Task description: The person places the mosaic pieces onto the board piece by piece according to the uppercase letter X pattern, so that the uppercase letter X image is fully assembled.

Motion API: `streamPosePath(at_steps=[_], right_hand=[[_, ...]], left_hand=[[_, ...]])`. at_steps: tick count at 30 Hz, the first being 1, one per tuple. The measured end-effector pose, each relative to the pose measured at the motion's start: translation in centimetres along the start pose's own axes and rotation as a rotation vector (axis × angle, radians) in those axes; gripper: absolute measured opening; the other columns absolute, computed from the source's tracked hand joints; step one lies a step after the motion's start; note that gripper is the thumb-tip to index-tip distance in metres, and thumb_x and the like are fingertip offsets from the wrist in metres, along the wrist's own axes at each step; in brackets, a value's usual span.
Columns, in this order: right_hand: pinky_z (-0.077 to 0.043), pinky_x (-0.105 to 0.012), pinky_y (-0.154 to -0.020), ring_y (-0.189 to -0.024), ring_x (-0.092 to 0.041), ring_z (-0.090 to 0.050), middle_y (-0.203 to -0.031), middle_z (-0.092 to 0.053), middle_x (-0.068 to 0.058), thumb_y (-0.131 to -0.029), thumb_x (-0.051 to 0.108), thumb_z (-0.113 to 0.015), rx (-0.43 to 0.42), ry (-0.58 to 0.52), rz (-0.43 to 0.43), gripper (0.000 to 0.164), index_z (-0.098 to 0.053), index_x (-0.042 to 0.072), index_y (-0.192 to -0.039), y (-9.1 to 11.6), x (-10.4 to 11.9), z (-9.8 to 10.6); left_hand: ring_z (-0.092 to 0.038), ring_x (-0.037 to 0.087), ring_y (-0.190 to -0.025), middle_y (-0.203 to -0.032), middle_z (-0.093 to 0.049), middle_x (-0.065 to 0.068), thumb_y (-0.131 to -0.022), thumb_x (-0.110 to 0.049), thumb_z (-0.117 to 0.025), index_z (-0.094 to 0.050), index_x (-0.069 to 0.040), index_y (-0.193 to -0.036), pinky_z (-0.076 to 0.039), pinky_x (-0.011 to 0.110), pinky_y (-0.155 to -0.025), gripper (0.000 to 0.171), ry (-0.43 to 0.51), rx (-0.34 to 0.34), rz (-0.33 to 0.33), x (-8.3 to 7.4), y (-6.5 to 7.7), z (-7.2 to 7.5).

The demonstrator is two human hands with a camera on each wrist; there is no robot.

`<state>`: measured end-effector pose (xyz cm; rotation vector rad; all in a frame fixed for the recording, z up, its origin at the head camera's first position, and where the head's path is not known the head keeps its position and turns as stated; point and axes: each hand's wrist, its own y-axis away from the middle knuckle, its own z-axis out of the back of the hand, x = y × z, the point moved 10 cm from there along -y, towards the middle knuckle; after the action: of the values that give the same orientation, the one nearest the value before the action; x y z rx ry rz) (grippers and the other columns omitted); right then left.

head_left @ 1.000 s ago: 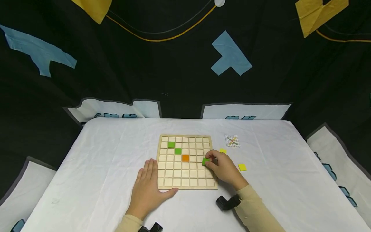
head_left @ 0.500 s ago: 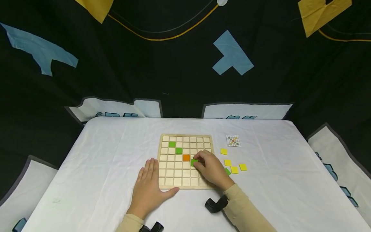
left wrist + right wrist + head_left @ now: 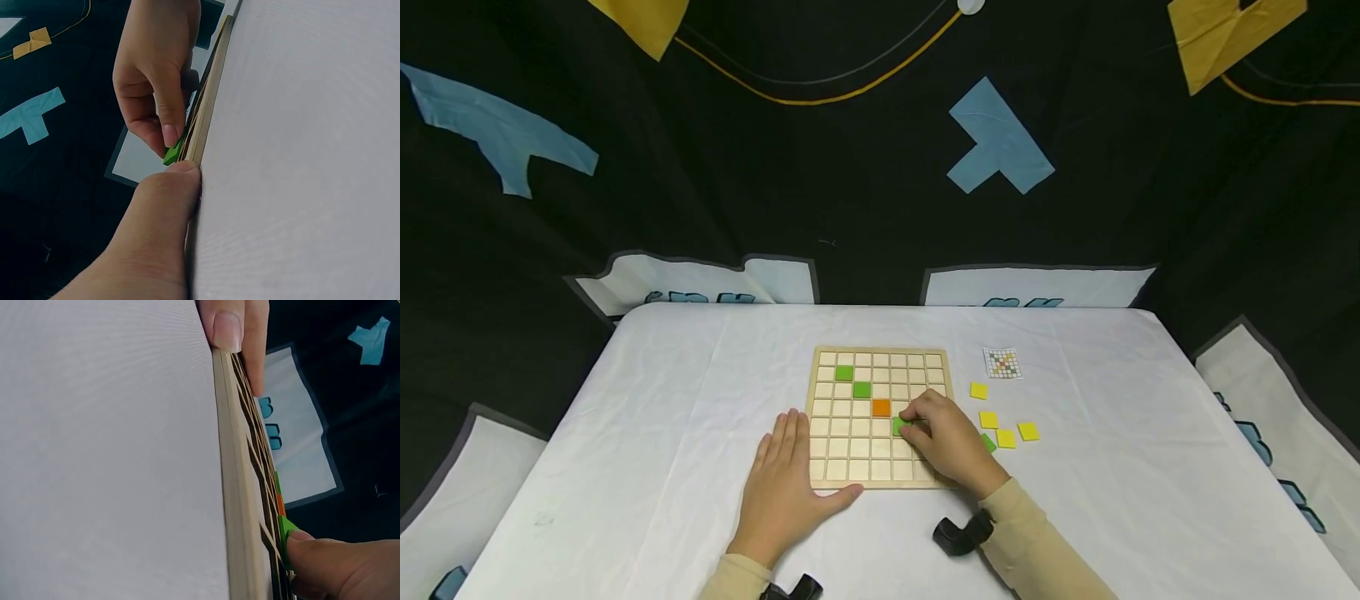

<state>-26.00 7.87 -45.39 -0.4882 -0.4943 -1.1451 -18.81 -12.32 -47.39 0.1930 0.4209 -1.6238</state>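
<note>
A square wooden grid board (image 3: pixel 850 483) lies on the white table. Two green tiles (image 3: pixel 844 373) and an orange tile (image 3: pixel 881 407) sit in its cells along a diagonal. My right hand (image 3: pixel 951 437) pinches another green tile (image 3: pixel 898 426) between thumb and fingers, at a cell just below and right of the orange one. In the right wrist view this green tile (image 3: pixel 286 540) is tilted under the thumb. My left hand (image 3: pixel 782 492) rests flat along the board's left edge, fingers straight, its thumb (image 3: pixel 181 167) on the near rim.
Right of the board lie several yellow tiles (image 3: pixel 1006 438) and one green tile (image 3: pixel 988 442), partly behind my right hand. A small card (image 3: pixel 1002 363) printed with a coloured grid lies beyond them. Black wrist mounts (image 3: pixel 962 533) sit on both wrists. A dark curtain (image 3: pixel 872 208) hangs behind the table.
My right hand has carried the green tile leftward from the board's right side to the cell by the orange tile, then lowered it slightly. My left hand has stayed in place.
</note>
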Motion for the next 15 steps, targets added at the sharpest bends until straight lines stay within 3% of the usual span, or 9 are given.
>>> streamPosePath(at_steps=[6, 11, 15], right_hand=[[-0.054, -0.034, -0.092, -0.099, -0.01, -0.059, -0.099, -0.06, 0.01, -0.091, 0.024, -0.073, 0.006, 0.04, 0.03, 0.01, -0.074, 0.017, -0.098, 0.2, 0.4, 0.0], [-0.052, -0.03, -0.084, -0.095, -0.009, -0.056, -0.098, -0.06, 0.013, -0.091, 0.025, -0.073, -0.003, 0.087, 0.074, 0.01, -0.077, 0.019, -0.097, 0.7, 0.7, 0.6], [-0.048, -0.026, -0.075, -0.09, -0.008, -0.053, -0.1, -0.062, 0.012, -0.092, 0.023, -0.072, -0.003, 0.101, 0.067, 0.015, -0.076, 0.02, -0.106, 1.3, 0.0, 1.6]], left_hand=[[-0.019, 0.036, -0.153, -0.164, -0.022, 0.021, -0.07, -0.086, -0.06, -0.024, 0.006, -0.154, -0.02, 0.052, -0.124, 0.129, -0.004, -0.002, -0.001, 0.1, 0.0, -0.1], [-0.018, 0.036, -0.153, -0.164, -0.021, 0.021, -0.07, -0.086, -0.06, -0.023, 0.005, -0.155, -0.019, 0.052, -0.124, 0.13, 0.001, -0.003, 0.0, 0.2, 0.0, -0.2], [-0.018, 0.036, -0.154, -0.164, -0.021, 0.021, -0.07, -0.086, -0.06, -0.023, 0.006, -0.155, -0.019, 0.052, -0.124, 0.13, 0.005, -0.001, 0.001, 0.2, 0.0, -0.2]])
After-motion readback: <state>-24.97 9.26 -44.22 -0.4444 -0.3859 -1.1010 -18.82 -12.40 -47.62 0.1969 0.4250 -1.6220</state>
